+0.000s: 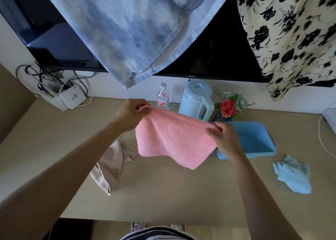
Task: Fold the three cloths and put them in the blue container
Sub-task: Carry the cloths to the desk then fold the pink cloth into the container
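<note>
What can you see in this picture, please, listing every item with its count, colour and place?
pink cloth: one, pink, held up above the table
beige cloth: one, beige, crumpled at table left
light blue cloth: one, light blue, crumpled at table right
blue container: one, blue, right of centre, no cloth visible inside
kettle: one, pale blue, table back
water bottle: one, clear, left of kettle
flowers: one bunch, red and green, right of kettle
router: one, white, back left
screen: one, dark, on wall
mottled fabric: one, blue, hanging over screen
floral fabric: one, cream and black, hanging top right
table: one, beige
left hand: pinches cloth's upper left corner
right hand: pinches upper right corner
</note>
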The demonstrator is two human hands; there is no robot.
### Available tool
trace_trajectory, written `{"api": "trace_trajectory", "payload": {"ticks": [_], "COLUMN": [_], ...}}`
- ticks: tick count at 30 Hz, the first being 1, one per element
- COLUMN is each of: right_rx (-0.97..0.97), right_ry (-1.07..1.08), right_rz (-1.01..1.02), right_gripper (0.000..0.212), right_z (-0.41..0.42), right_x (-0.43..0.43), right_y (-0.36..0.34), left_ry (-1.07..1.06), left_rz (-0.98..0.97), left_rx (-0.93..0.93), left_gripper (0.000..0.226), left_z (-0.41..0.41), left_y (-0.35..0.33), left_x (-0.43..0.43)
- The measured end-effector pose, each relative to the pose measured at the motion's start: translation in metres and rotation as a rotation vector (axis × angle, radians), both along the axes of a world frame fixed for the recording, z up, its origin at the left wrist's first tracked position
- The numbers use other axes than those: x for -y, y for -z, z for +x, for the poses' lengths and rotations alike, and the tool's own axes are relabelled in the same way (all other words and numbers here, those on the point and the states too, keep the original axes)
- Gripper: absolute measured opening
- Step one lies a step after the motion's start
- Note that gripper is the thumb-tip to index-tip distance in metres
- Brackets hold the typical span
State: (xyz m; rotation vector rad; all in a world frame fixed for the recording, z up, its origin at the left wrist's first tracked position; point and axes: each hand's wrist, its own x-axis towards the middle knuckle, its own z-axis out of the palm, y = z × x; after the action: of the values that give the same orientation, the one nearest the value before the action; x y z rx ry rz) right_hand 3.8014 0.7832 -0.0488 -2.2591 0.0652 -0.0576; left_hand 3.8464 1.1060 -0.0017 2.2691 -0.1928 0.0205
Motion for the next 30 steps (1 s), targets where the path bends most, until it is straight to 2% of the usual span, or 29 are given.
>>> {"api": "trace_trajectory", "payload": {"ticks": [3,6,9,13,17,21,25,30], "right_rx": [0.028,0.068,0.039,-0.158,-0.378,-0.536,-0.576,-0.509], "right_ry": [0.014,0.014,-0.062,-0.209,-0.286,-0.314,-0.272,-0.153], "right_rz": [-0.015,-0.025,-0.001,0.067,-0.063,-0.117,-0.075,-0.004], "right_gripper": [0.011,0.012,0.009,0.010,0.013,0.017,0.014,0.007], "right_z": [0.009,0.003,-0.021,-0.062,-0.096,-0.123,-0.129,-0.105], "right_x": [0.010,0.019,0.026,0.034,0.031,0.025,0.026,0.031], "right_y": [-0.011,-0.023,-0.020,0.023,0.094,0.147,0.166,0.175], "left_ry": [0.008,0.038,0.125,0.251,0.290,0.318,0.260,0.201], "left_rz": [0.014,-0.016,0.047,0.076,0.247,0.322,0.329,0.261], "left_rx": [-0.003,0.024,0.013,-0.118,-0.340,-0.482,-0.523,-0.481], "left_gripper": [0.008,0.010,0.009,0.003,0.019,0.015,0.027,0.010], "left_z": [0.005,0.001,-0.017,-0.053,-0.091,-0.123,-0.133,-0.107], "left_y": [0.005,0.004,0.015,0.058,0.124,0.169,0.190,0.195], "left_x": [-0.004,-0.010,-0.019,-0.028,-0.028,-0.022,-0.022,-0.018]}}
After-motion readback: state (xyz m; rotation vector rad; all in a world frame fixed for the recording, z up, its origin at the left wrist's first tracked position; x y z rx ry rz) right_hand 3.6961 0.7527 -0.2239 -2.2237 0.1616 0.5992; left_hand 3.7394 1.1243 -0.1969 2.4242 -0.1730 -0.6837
